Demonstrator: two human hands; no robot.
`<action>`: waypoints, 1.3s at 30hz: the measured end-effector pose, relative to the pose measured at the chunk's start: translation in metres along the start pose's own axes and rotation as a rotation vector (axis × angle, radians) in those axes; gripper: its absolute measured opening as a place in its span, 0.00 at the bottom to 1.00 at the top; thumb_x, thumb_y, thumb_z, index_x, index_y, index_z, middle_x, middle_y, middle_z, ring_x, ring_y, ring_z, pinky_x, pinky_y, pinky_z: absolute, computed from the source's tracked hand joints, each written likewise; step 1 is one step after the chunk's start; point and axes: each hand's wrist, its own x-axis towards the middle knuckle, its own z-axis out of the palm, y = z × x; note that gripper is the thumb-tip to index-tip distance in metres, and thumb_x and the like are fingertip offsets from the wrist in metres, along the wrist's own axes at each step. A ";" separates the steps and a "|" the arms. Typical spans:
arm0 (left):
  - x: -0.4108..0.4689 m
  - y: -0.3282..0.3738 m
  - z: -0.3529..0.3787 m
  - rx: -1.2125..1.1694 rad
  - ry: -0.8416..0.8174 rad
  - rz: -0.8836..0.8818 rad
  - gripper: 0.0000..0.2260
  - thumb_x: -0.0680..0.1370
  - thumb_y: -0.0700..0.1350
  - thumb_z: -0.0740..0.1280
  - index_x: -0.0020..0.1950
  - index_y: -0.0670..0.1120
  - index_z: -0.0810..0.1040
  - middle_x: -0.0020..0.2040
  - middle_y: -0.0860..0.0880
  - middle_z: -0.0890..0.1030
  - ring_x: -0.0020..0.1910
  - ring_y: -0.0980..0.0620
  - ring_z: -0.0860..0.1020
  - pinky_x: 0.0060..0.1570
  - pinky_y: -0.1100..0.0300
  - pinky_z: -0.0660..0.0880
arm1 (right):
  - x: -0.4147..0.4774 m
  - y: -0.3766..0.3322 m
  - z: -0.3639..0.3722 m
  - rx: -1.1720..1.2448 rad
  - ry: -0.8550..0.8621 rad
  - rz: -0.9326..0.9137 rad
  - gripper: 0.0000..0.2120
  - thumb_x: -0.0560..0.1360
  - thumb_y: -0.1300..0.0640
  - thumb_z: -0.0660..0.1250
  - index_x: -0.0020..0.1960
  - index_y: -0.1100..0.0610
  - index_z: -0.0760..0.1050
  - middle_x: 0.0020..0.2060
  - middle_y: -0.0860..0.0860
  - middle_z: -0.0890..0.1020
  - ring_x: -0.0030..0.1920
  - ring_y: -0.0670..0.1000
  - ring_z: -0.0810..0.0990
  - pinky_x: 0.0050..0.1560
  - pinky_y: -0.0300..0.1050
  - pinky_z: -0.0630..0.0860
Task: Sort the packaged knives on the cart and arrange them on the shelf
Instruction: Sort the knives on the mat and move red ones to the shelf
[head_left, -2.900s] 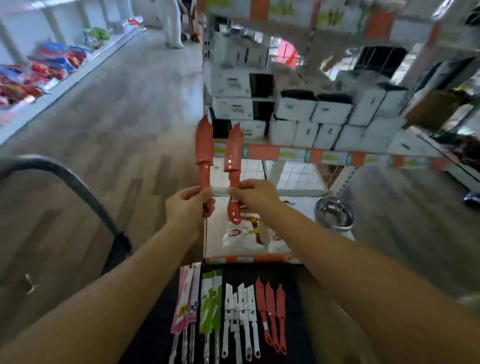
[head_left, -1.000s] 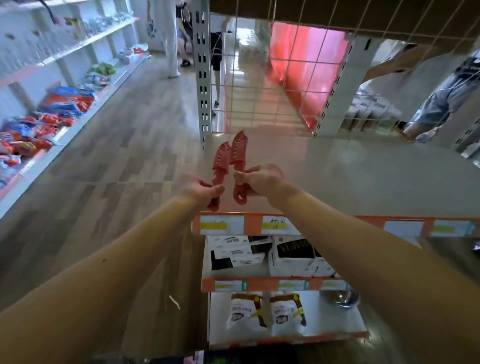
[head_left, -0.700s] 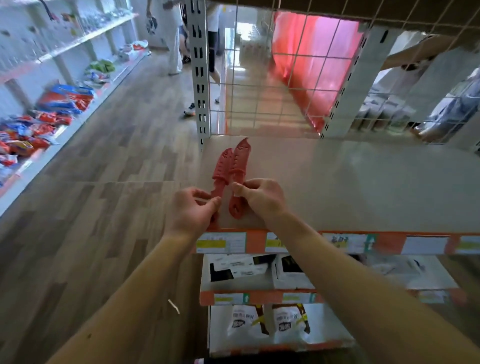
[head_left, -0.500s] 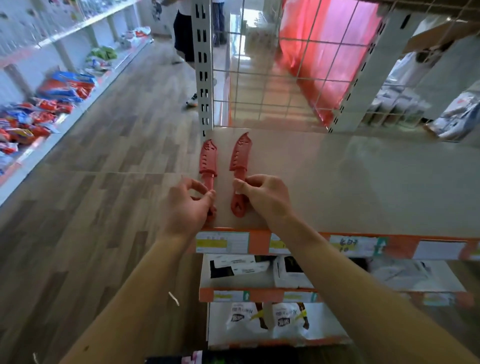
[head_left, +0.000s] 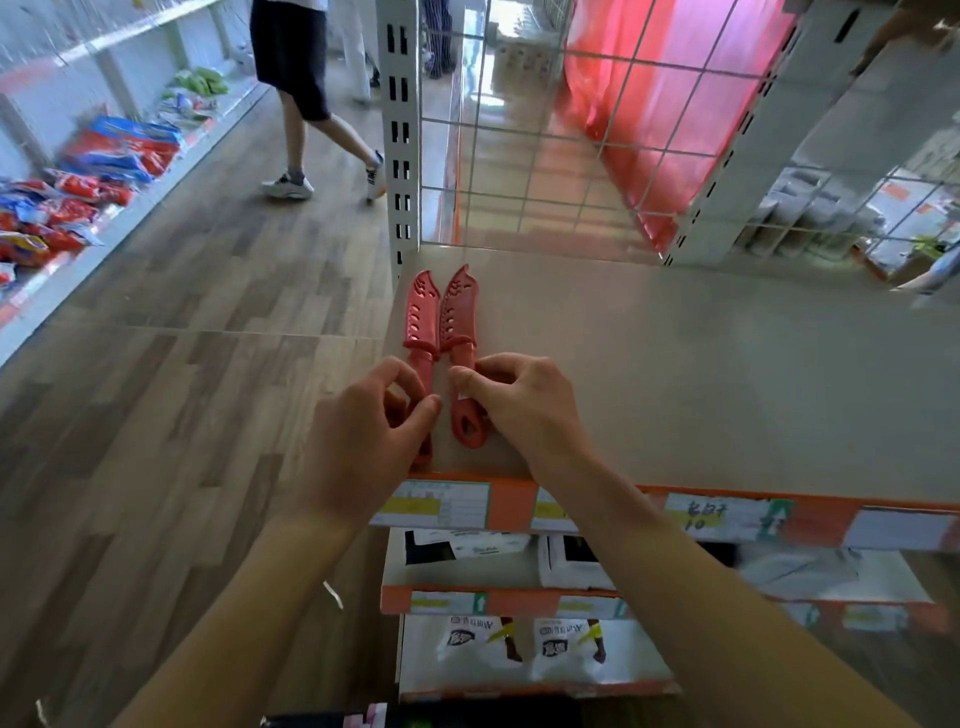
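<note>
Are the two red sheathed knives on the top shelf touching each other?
Touching. In the head view the left red sheathed knife and right red sheathed knife meet along their sheaths, no gap visible.

The left hand (head_left: 366, 434) covers most of the left knife's (head_left: 422, 317) handle. The right hand (head_left: 524, 402) hides the side of the right knife's (head_left: 457, 312) handle. Price labels (head_left: 436, 503) on the shelf (head_left: 701, 374) edge are too blurred to read. A passer-by (head_left: 304, 88) is cut off above the waist by the top edge. Packets (head_left: 78, 182) far left are blurred.
</note>
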 end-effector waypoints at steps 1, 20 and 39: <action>0.001 -0.001 -0.001 0.025 -0.008 0.020 0.08 0.73 0.44 0.69 0.39 0.52 0.71 0.30 0.59 0.74 0.29 0.64 0.74 0.29 0.74 0.72 | 0.000 0.000 0.000 -0.008 0.000 -0.005 0.13 0.71 0.49 0.71 0.51 0.56 0.83 0.44 0.51 0.85 0.45 0.48 0.83 0.50 0.43 0.79; -0.006 -0.010 0.009 0.096 0.114 0.019 0.09 0.70 0.43 0.72 0.49 0.43 0.80 0.46 0.52 0.74 0.40 0.52 0.75 0.38 0.72 0.68 | -0.001 -0.001 0.002 -0.188 0.058 -0.162 0.11 0.70 0.55 0.72 0.51 0.57 0.81 0.35 0.47 0.79 0.39 0.45 0.78 0.43 0.34 0.74; -0.006 -0.001 0.002 0.144 0.068 0.005 0.10 0.72 0.45 0.71 0.51 0.43 0.79 0.48 0.48 0.76 0.41 0.54 0.73 0.38 0.71 0.66 | -0.011 -0.010 0.001 -0.248 0.032 -0.142 0.14 0.72 0.52 0.70 0.55 0.58 0.79 0.43 0.51 0.83 0.41 0.45 0.75 0.43 0.34 0.69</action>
